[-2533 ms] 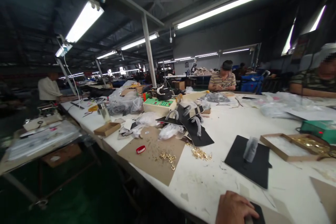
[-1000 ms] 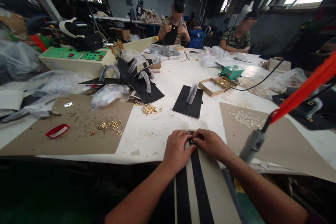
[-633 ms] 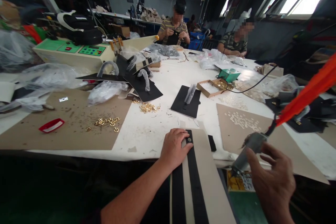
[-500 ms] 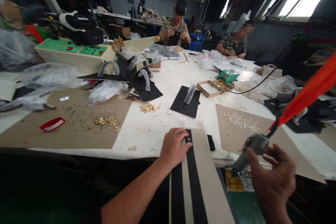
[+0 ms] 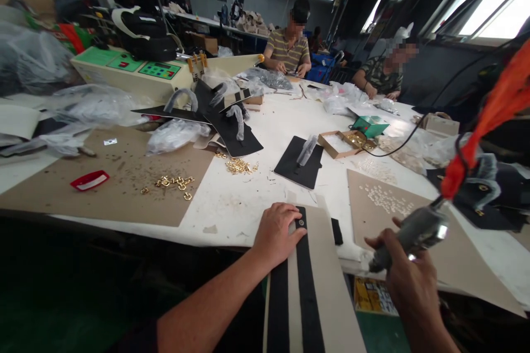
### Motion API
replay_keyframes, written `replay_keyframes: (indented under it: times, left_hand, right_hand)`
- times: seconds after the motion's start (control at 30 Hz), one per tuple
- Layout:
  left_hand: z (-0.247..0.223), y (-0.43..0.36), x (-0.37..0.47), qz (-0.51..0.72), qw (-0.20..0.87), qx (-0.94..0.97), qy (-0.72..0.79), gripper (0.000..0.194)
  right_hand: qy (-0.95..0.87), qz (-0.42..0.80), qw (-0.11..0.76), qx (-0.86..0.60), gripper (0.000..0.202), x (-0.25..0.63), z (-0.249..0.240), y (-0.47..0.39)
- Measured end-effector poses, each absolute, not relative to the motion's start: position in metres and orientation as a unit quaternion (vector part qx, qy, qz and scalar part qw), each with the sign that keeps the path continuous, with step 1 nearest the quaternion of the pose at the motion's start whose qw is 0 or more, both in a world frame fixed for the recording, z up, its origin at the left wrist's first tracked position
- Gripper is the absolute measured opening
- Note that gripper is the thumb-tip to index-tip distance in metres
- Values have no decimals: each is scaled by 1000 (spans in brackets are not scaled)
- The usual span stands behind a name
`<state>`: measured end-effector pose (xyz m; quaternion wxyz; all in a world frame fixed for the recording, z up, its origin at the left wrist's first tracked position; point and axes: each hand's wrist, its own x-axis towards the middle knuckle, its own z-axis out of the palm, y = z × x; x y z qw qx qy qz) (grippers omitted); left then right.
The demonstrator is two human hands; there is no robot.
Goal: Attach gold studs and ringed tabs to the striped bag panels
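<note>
My left hand [image 5: 274, 237] is closed at the edge of a long beige panel [image 5: 331, 270]. Its thumb and fingers pinch the far end of a black strap [image 5: 307, 287], beside a round metal fitting [image 5: 301, 223]. A second black strap [image 5: 278, 298] runs parallel, nearer my forearm. To the right, my right hand [image 5: 409, 276] is wrapped around a grey cylindrical power tool [image 5: 424, 229], slightly blurred. An orange wrapping [image 5: 492, 105] with a dark cord joins the tool's upper end. Its lower tip points down and left, apart from the panel.
Gold buckles [image 5: 169, 182], more gold hardware [image 5: 240, 166] and white washers [image 5: 385, 198] lie about the table. Black panels with plastic-wrapped handles [image 5: 234, 132] stand farther back. A green-topped machine [image 5: 128, 69] is at left. Two co-workers sit across the table.
My right hand has closed around the grey tool, which has tilted and shifted right. My left hand keeps its hold on the strap. The view has turned slightly left.
</note>
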<state>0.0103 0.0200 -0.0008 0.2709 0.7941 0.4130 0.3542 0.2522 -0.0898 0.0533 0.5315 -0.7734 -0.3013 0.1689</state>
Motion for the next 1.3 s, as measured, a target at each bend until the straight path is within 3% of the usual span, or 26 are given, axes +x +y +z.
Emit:
replay_keyframes:
  times: [0.13, 0.37, 0.6, 0.87, 1.3]
  left_hand:
    - [2, 20, 11, 354, 276, 792, 414, 29]
    - [2, 18, 9, 361, 294, 783, 411, 34]
    - [4, 20, 10, 352, 300, 785, 411, 33]
    - [7, 20, 9, 343, 302, 787, 414, 32]
    - [7, 20, 9, 336, 305, 790, 412, 31]
  right_hand:
    - [-384, 245, 676, -579, 47, 208, 82, -48]
    - [-462, 431, 653, -417, 40, 166, 79, 5]
    - [-463, 420, 649, -433, 27, 167, 77, 9]
    - [-506, 339, 633, -478, 33, 161, 83, 11]
    - [-488, 318, 643, -498, 29, 156, 65, 16]
